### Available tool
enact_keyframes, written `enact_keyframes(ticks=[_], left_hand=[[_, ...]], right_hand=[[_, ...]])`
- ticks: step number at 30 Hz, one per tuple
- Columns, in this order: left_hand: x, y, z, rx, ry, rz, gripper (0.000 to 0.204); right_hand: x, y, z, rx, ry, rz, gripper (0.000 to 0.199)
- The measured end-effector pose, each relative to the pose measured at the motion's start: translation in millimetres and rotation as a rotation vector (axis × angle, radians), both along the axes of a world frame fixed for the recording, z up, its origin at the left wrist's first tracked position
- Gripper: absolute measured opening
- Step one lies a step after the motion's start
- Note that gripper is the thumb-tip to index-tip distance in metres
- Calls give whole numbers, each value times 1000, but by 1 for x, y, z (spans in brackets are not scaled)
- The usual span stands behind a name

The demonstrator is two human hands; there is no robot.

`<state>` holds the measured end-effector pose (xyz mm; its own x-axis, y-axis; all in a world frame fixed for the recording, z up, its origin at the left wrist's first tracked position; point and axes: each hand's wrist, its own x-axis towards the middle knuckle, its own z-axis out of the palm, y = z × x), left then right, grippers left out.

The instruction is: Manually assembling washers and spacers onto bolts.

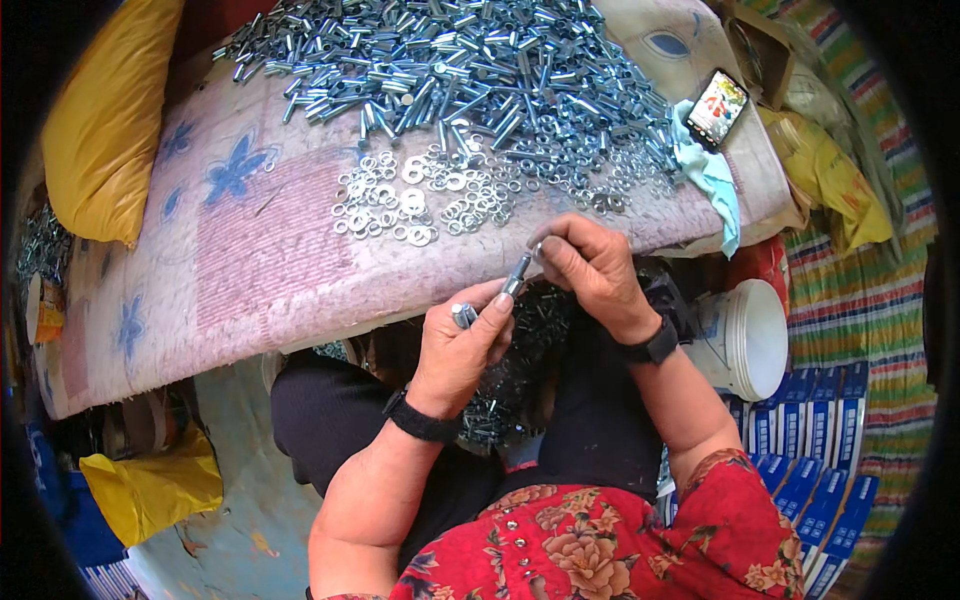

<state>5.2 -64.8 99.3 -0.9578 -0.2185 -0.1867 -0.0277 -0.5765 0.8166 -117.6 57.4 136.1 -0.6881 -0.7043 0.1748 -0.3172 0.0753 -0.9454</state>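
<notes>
I sit with both hands raised over my lap, just near of the padded desk (250, 250) with its pink and blue flower cover. My left hand (455, 350) is curled shut around a short metal sleeve (463, 315), whose end pokes out above my thumb. My right hand (590, 265) is closed too, fingertips pinching a slim metal bolt (518, 272) that slants down toward my left hand, its lower tip just beside my left fingers. I wear a black wristband on each wrist.

On the far side of the desk lies a big heap of shiny bolts and sleeves (460, 70), and near of that a loose scatter of small washers (420, 195). At the far right a phone (717, 107) rests on a light blue cloth (710, 175). A yellow cushion (105, 120) sits at the far left. In my lap, under my hands, lies a dark pile of more metal parts (510, 385). To my right stands a white bucket (750, 340), with blue boxes (815, 450) stacked near it
</notes>
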Motion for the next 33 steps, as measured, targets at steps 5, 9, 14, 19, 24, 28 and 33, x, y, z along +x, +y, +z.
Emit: enact_keyframes(ticks=[5, 9, 14, 19, 24, 28, 33], left_hand=[[-1, 0, 4, -216, 73, -22, 30], [-3, 0, 8, -139, 74, -14, 29], [-5, 1, 2, -234, 112, -28, 28], [-5, 2, 3, -302, 119, -32, 29], [-6, 5, 3, -98, 90, -69, 31], [-4, 7, 3, -33, 67, -96, 32], [-5, 4, 3, -219, 97, -55, 29]], right_hand=[[8, 7, 3, -46, -184, 62, 10], [8, 11, 12, -136, -277, -72, 12], [11, 9, 8, -141, -342, 3, 16], [13, 6, 9, -209, -467, -34, 12], [27, 4, -1, -342, -390, -110, 11], [34, 3, -6, -277, -116, -209, 12], [26, 6, -9, -240, -43, -173, 11]])
